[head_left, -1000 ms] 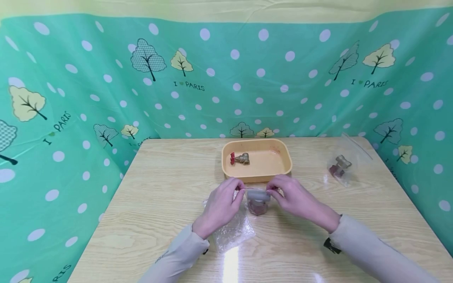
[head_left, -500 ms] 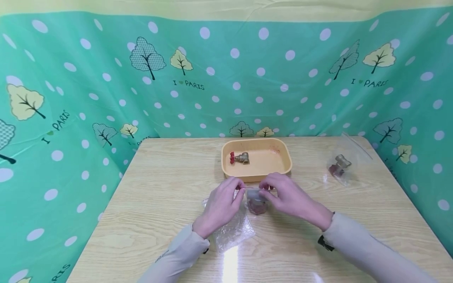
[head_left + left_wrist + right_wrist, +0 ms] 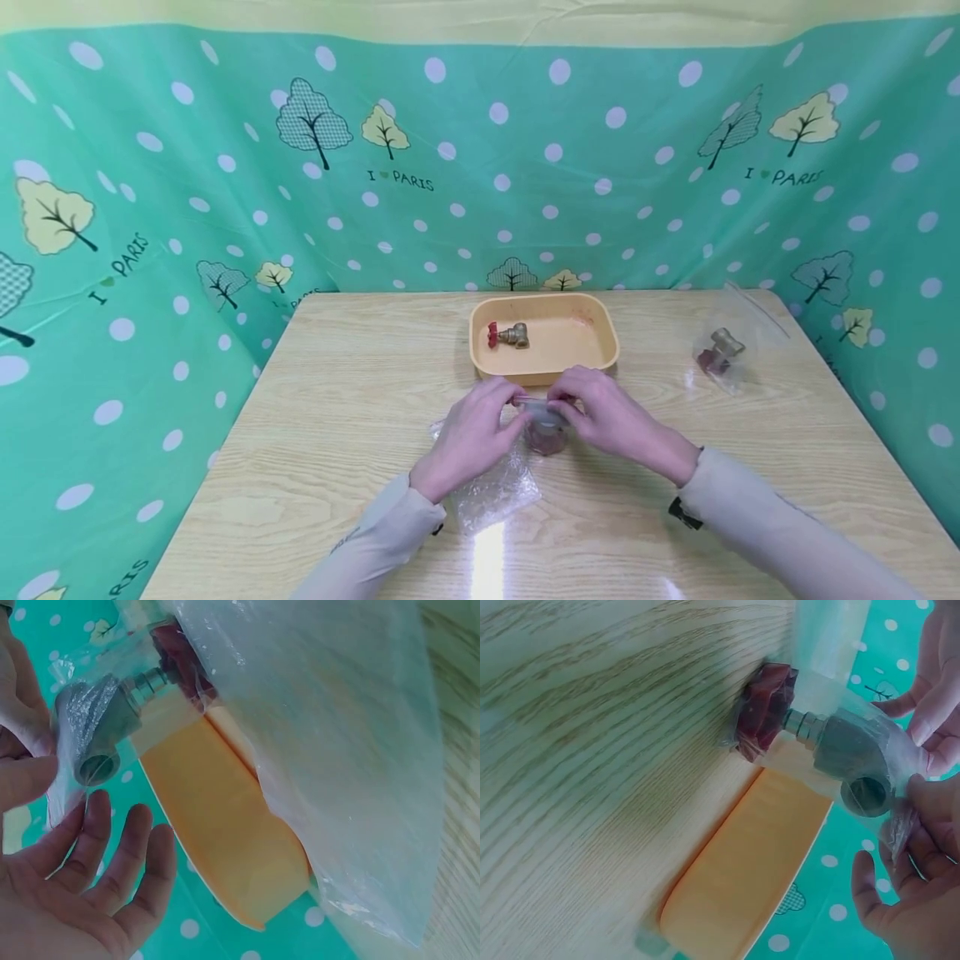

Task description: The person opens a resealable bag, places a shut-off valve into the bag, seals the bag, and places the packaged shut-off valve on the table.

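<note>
A clear zip bag (image 3: 546, 440) stands upright between my hands, with a gate valve inside. In the right wrist view the valve's dark red handwheel (image 3: 765, 711) points down to the table and its grey metal body (image 3: 97, 724) is uppermost, as the left wrist view also shows. My left hand (image 3: 474, 433) pinches the left part of the bag's top edge. Close beside it, my right hand (image 3: 613, 421) pinches the same edge farther right. My fingers partly cover the bag's mouth, so how far it is sealed cannot be told.
Flat clear plastic bags (image 3: 498, 492) lie under my left forearm. Behind my hands, an orange tray (image 3: 566, 346) holds another red-wheeled valve (image 3: 513, 336). A bagged valve (image 3: 720, 350) rests on the wooden table (image 3: 315, 433) at right. A green curtain (image 3: 420, 233) closes off the back and sides.
My right hand has moved left along the bag's top edge, toward my left hand. My left fingers have shifted slightly right onto the edge. The bag remains in place.
</note>
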`<state>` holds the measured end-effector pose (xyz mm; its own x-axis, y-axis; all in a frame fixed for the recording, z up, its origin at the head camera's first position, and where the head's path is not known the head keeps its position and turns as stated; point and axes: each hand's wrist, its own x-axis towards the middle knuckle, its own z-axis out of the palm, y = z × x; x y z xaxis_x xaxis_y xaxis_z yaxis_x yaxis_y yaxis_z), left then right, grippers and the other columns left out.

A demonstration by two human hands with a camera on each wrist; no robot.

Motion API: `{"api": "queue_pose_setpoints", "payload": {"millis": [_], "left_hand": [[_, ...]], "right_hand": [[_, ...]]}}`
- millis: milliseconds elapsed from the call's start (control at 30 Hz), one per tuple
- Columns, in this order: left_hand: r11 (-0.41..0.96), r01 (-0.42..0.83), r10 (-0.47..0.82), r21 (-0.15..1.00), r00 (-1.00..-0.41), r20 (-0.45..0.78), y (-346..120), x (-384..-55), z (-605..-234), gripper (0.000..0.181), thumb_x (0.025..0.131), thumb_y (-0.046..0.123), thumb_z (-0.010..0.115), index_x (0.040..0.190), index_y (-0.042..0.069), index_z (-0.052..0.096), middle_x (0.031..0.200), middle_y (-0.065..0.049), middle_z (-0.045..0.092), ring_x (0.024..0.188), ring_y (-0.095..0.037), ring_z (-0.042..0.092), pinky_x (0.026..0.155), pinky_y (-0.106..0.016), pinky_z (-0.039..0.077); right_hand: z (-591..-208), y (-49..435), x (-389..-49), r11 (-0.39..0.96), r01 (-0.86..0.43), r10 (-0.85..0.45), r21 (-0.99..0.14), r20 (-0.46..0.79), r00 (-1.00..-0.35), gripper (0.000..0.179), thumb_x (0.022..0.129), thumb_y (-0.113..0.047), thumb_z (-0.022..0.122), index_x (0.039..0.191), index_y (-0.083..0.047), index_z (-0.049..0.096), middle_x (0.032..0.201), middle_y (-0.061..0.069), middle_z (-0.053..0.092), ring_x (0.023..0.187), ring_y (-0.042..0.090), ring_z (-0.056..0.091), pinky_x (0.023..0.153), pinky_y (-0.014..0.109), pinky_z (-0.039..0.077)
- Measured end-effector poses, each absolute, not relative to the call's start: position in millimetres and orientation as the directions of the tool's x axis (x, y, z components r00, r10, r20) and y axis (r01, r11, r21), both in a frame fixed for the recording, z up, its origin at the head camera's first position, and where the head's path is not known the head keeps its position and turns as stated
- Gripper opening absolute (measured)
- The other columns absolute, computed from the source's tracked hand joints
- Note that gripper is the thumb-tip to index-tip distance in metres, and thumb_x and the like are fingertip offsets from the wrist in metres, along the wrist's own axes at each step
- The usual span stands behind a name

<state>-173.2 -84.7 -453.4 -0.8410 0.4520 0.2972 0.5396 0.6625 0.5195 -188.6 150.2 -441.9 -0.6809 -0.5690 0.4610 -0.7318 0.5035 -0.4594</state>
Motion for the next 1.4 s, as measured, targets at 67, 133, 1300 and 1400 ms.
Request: {"api": "queue_pose_setpoints", "payload": {"millis": [67,133,1300,1400], "left_hand": [[0.663,0.540,0.461,0.518,-0.840,0.285,-84.2,-173.8,-453.2,0.017,0.101,0.024,0.073,0.114,0.015,0.071,0.111,0.004,0.068,0.102,-0.018,0.065,0.083,-0.033,0.056],[0.664,0.538,0.461,0.520,-0.842,0.281,-83.5,-174.4,-453.2,0.014,0.101,0.021,0.073,0.113,0.015,0.071,0.109,0.005,0.067,0.099,-0.018,0.065,0.081,-0.031,0.056],[0.627,0.520,0.390,0.580,-0.854,0.343,-88.8,-174.9,-455.4,0.007,0.098,0.019,0.078,0.101,0.013,0.077,0.099,0.005,0.072,0.093,-0.014,0.068,0.082,-0.035,0.057],[0.627,0.525,0.397,0.576,-0.851,0.343,-87.7,-175.7,-455.4,0.008,0.098,0.020,0.077,0.101,0.013,0.076,0.100,0.004,0.073,0.094,-0.014,0.068,0.083,-0.036,0.057]], "right_hand": [[-440.9,150.1,-187.5,0.512,-0.727,-0.571,-0.458,0.451,-0.686,0.018,0.085,0.003,0.083,0.095,-0.010,0.075,0.090,-0.004,0.071,0.084,0.010,0.063,0.074,0.029,0.058],[-440.0,150.1,-186.3,0.524,-0.723,-0.574,-0.449,0.441,-0.690,0.016,0.087,-0.004,0.084,0.098,-0.010,0.075,0.092,-0.005,0.071,0.086,0.010,0.063,0.076,0.031,0.057],[-434.8,152.1,-187.8,0.556,-0.700,-0.603,-0.448,0.363,-0.711,0.015,0.087,-0.001,0.083,0.088,-0.013,0.075,0.085,-0.009,0.067,0.084,0.011,0.060,0.074,0.031,0.055],[-433.9,152.6,-185.4,0.561,-0.691,-0.590,-0.455,0.365,-0.720,0.015,0.086,-0.001,0.084,0.087,-0.012,0.075,0.086,-0.008,0.067,0.084,0.011,0.060,0.073,0.030,0.055]]}}
